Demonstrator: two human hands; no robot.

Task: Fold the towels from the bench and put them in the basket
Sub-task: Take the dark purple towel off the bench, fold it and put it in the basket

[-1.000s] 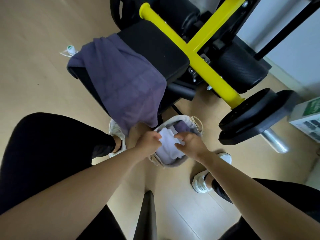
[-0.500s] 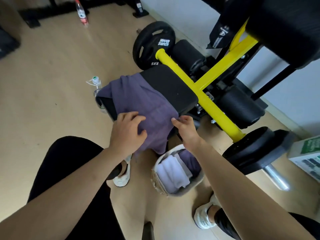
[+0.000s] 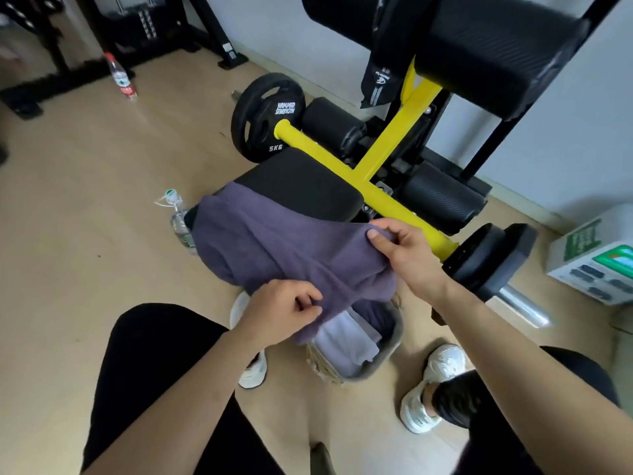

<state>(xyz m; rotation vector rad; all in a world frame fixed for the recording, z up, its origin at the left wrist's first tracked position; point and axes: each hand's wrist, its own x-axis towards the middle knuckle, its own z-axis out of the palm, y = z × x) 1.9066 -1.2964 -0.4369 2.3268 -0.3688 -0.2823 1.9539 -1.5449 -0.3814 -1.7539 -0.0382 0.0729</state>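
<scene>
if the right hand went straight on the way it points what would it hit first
The right hand points up-left, so past the purple towel it pinches it would likely meet the black seat pad; depth unclear.

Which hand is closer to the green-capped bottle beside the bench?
Left. The left hand pinches the purple towel to the right of the green-capped bottle; the right hand pinches it farther right.

Left hand [image 3: 284, 311], right hand [image 3: 402, 253] left basket [image 3: 383, 358], now pinching purple towel [image 3: 274, 248], lifting edge.
</scene>
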